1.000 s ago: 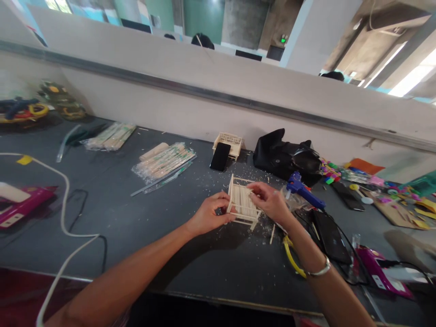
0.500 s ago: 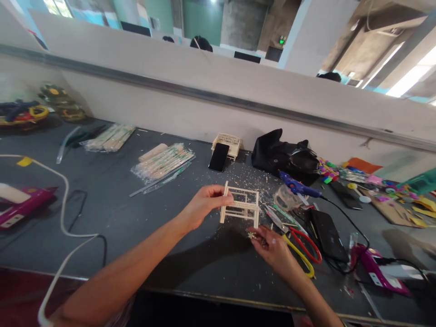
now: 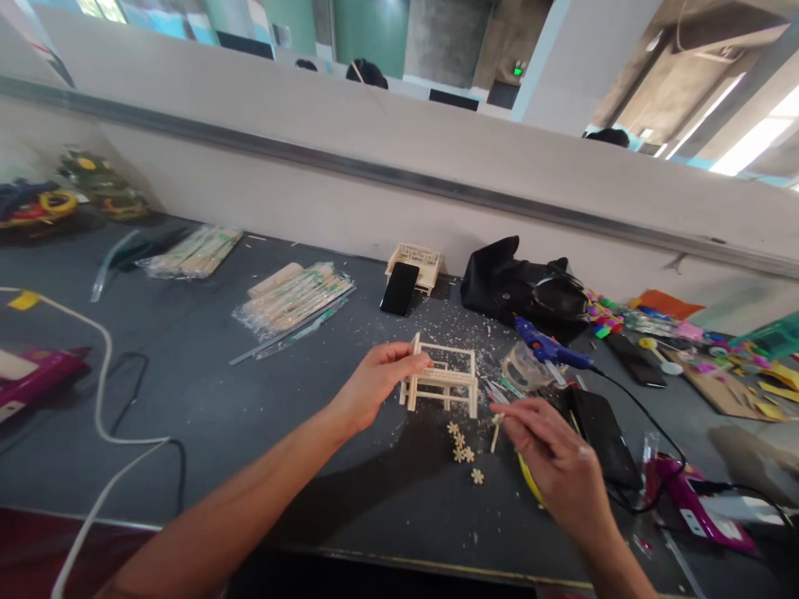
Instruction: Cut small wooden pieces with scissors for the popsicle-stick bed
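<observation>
My left hand is closed on the left end of a miniature wooden bench frame, thumb and fingers pinching its upright. The frame stands about level over the dark table, pale and built from thin sticks. Just right of it, my right hand is closed, its fingertips pinching a short pale wooden stick that points down. Several small flower-shaped wooden pieces lie between the frame and my right hand. Scissors with a yellow handle are partly hidden behind that hand.
Behind the frame, a black phone leans on another miniature wooden bench. A blue glue gun rests on a clear container. Bagged sticks lie left, and a black bag lies at the back. Cables cross both sides.
The flower pieces have left my right hand and lie on the table. That hand has moved right and up and now pinches a stick. My left hand has tilted the frame more upright.
</observation>
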A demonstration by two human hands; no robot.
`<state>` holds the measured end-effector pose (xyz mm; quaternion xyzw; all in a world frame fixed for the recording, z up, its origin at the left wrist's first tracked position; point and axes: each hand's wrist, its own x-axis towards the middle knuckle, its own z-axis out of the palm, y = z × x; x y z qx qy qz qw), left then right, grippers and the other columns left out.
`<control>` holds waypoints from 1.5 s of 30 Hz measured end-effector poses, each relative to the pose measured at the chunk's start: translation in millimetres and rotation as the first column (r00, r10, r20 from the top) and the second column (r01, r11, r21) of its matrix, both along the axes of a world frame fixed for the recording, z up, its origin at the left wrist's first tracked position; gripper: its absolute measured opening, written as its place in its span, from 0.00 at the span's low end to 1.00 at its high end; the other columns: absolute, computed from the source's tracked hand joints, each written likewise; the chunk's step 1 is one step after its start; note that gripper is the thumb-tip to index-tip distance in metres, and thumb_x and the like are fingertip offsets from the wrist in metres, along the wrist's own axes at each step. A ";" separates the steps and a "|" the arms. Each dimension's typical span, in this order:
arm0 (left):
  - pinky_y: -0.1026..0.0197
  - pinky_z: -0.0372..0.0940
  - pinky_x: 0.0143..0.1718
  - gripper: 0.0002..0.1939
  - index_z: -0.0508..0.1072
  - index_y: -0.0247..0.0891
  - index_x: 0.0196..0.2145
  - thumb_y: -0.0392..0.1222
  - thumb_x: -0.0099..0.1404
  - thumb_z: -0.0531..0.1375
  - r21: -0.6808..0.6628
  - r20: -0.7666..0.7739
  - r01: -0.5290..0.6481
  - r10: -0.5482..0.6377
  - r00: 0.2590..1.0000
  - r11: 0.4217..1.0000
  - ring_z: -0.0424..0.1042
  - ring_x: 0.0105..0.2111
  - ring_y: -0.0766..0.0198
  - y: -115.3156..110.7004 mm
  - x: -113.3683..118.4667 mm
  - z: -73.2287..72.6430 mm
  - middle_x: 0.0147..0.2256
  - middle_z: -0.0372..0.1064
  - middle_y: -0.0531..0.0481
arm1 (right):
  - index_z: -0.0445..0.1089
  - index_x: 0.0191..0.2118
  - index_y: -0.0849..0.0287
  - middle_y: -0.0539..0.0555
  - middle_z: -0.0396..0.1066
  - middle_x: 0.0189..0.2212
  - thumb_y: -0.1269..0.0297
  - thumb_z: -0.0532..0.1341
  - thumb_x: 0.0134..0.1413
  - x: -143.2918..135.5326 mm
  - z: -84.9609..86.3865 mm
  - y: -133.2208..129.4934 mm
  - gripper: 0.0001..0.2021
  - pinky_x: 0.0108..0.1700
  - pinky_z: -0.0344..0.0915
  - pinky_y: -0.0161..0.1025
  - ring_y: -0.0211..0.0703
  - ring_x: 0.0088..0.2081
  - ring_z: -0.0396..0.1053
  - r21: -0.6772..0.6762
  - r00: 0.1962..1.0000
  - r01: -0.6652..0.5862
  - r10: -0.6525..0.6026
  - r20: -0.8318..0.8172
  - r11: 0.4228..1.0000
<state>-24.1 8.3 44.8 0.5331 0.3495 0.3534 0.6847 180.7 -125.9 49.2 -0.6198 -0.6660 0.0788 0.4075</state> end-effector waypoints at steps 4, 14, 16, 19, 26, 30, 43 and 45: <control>0.59 0.64 0.38 0.10 0.78 0.38 0.28 0.48 0.56 0.65 -0.059 0.114 -0.004 0.011 0.993 0.998 0.70 0.32 0.62 -8.6 2.4 -5.2 0.29 0.75 0.49 | 0.79 0.36 0.48 0.53 0.72 0.34 0.56 0.62 0.59 -16.0 32.7 23.2 0.08 0.40 0.71 0.40 0.43 0.36 0.71 0.069 0.998 0.046 -0.043 -0.039 0.997; 0.57 0.64 0.42 0.12 0.77 0.37 0.31 0.48 0.55 0.67 -0.033 0.162 0.067 -0.061 0.985 0.997 0.70 0.34 0.62 -13.9 -1.4 -6.6 0.30 0.74 0.51 | 0.79 0.31 0.49 0.55 0.72 0.38 0.54 0.62 0.59 -38.8 22.5 70.4 0.10 0.47 0.67 0.50 0.50 0.44 0.68 0.050 0.999 0.029 -0.028 -0.024 0.998; 0.56 0.64 0.43 0.12 0.77 0.37 0.33 0.48 0.56 0.67 -0.019 0.163 0.092 -0.087 0.983 0.996 0.71 0.35 0.61 -15.9 -2.5 -5.8 0.32 0.75 0.50 | 0.79 0.32 0.48 0.55 0.72 0.42 0.55 0.61 0.59 -40.8 19.2 68.2 0.10 0.49 0.66 0.52 0.52 0.46 0.67 0.058 1.000 0.021 -0.022 0.012 0.998; 0.55 0.65 0.45 0.13 0.77 0.37 0.36 0.48 0.57 0.66 -0.020 0.190 0.110 -0.104 0.976 0.994 0.72 0.38 0.60 -18.8 -3.4 -6.7 0.34 0.76 0.49 | 0.79 0.33 0.48 0.56 0.72 0.45 0.56 0.60 0.61 -44.2 14.7 65.2 0.10 0.50 0.65 0.54 0.54 0.48 0.66 0.065 0.998 0.019 -0.023 0.057 0.998; 0.56 0.65 0.43 0.13 0.77 0.36 0.35 0.47 0.57 0.67 -0.018 0.217 0.108 -0.101 0.971 0.994 0.71 0.37 0.61 -23.3 -3.0 -9.9 0.34 0.75 0.48 | 0.79 0.32 0.49 0.56 0.73 0.43 0.57 0.58 0.62 -47.9 8.6 64.5 0.12 0.49 0.65 0.53 0.52 0.47 0.68 0.087 0.998 0.002 -0.007 0.065 0.996; 0.58 0.64 0.40 0.15 0.76 0.36 0.33 0.50 0.55 0.68 -0.049 0.210 0.048 -0.036 0.977 0.998 0.69 0.34 0.63 -25.8 -1.6 -8.1 0.31 0.73 0.50 | 0.79 0.33 0.50 0.55 0.74 0.43 0.60 0.60 0.61 -49.3 9.0 62.5 0.10 0.49 0.66 0.51 0.51 0.48 0.69 0.062 0.999 -0.003 0.000 0.051 0.998; 0.62 0.60 0.33 0.15 0.72 0.36 0.26 0.50 0.54 0.67 -0.049 0.169 -0.051 0.059 0.984 0.997 0.63 0.28 0.67 -31.7 2.5 -9.1 0.26 0.67 0.53 | 0.79 0.34 0.52 0.55 0.77 0.40 0.61 0.61 0.59 -49.2 12.2 58.7 0.09 0.47 0.70 0.47 0.48 0.46 0.72 0.029 0.997 -0.054 0.056 -0.052 0.998; 0.63 0.60 0.32 0.14 0.72 0.36 0.26 0.50 0.54 0.67 -0.046 0.167 -0.053 0.060 0.984 0.998 0.63 0.27 0.67 -31.9 2.3 -8.6 0.25 0.66 0.54 | 0.78 0.33 0.52 0.55 0.77 0.40 0.61 0.61 0.59 -48.9 13.2 58.6 0.08 0.47 0.70 0.47 0.48 0.46 0.72 0.037 0.998 -0.052 0.053 -0.045 0.998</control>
